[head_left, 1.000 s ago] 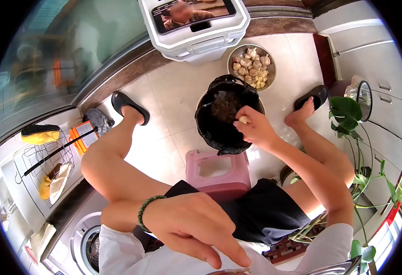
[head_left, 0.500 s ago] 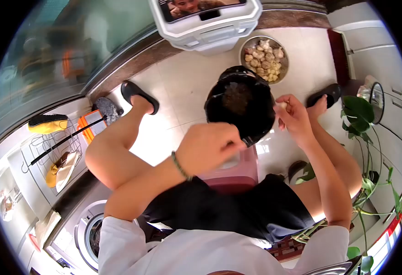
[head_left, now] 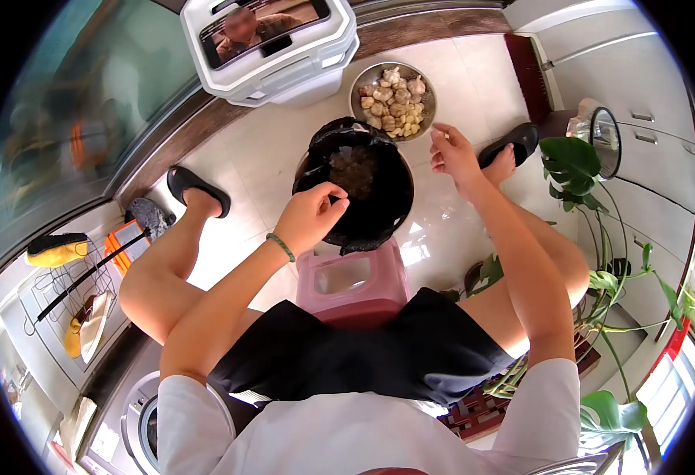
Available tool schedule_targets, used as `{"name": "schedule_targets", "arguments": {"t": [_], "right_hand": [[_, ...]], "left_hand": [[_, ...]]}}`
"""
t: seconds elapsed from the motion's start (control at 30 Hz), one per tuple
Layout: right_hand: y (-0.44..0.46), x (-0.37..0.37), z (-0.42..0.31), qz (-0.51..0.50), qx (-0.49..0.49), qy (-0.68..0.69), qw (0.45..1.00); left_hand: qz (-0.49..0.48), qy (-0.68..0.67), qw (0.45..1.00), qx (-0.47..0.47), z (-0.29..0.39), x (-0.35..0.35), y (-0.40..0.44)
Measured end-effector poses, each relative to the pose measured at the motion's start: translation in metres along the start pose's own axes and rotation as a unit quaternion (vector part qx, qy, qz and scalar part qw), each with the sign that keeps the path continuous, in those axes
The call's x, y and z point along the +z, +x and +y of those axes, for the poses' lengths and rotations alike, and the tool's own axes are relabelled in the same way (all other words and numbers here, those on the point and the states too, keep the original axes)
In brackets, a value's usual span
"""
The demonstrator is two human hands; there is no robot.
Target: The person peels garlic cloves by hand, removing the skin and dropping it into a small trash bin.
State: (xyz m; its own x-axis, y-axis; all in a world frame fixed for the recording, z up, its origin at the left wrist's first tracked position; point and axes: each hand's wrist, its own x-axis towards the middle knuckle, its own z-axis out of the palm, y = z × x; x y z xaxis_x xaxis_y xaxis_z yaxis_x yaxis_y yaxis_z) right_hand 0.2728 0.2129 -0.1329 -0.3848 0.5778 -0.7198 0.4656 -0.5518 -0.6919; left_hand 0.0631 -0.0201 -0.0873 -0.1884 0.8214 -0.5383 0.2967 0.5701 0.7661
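Observation:
My left hand (head_left: 316, 214), with a green bracelet at the wrist, hangs over the near left edge of a bin (head_left: 375, 218) lined with a black bag. Its thumb and fingers are pinched together; what they hold, if anything, is too small to make out. Brownish, papery scraps (head_left: 353, 170) lie inside the bin. My right hand (head_left: 454, 161) is to the right of the bin, just below a metal bowl (head_left: 353, 107). Its fingers are curled closed, and the garlic clove from the earlier frame is hidden in them. Whole garlic bulbs (head_left: 399, 91) and peeled cloves (head_left: 404, 123) fill the bowl.
A pink plastic stool (head_left: 391, 273) stands between my legs, behind the bin. Beyond it is a grey-white box (head_left: 284, 71) with a phone (head_left: 260, 32) on top. Potted plants (head_left: 573, 166) and white cabinets (head_left: 648, 142) line the right; a wire rack (head_left: 62, 293) is at left.
The view has shifted right, so most things appear further left. My right hand has moved up from beside the bin toward the bowl. My left hand has moved back to the bin's left edge.

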Motion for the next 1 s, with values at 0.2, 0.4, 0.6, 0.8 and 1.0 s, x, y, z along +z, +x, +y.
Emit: {"name": "schedule_targets", "arguments": {"t": [0.2, 0.4, 0.6, 0.8, 1.0], "right_hand": [[0.005, 0.0, -0.01, 0.121, -0.014, 0.002, 0.993], [-0.023, 0.052, -0.006, 0.013, -0.27, -0.177, 0.946], [-0.084, 0.099, -0.047, -0.121, -0.551, -0.277, 0.778], [-0.077, 0.104, -0.044, -0.164, -0.554, -0.325, 0.749], [-0.08, 0.109, -0.046, -0.184, -0.4, -0.257, 0.86]], "left_hand": [[-0.122, -0.369, 0.911, -0.143, 0.001, -0.016, 0.006], [-0.175, -0.612, 0.766, -0.093, 0.01, -0.026, 0.005], [-0.208, -0.698, 0.68, -0.09, 0.017, -0.023, 0.007], [-0.258, -0.709, 0.653, -0.057, 0.023, -0.022, 0.006], [-0.218, -0.637, 0.735, -0.081, 0.019, -0.022, 0.006]]}}
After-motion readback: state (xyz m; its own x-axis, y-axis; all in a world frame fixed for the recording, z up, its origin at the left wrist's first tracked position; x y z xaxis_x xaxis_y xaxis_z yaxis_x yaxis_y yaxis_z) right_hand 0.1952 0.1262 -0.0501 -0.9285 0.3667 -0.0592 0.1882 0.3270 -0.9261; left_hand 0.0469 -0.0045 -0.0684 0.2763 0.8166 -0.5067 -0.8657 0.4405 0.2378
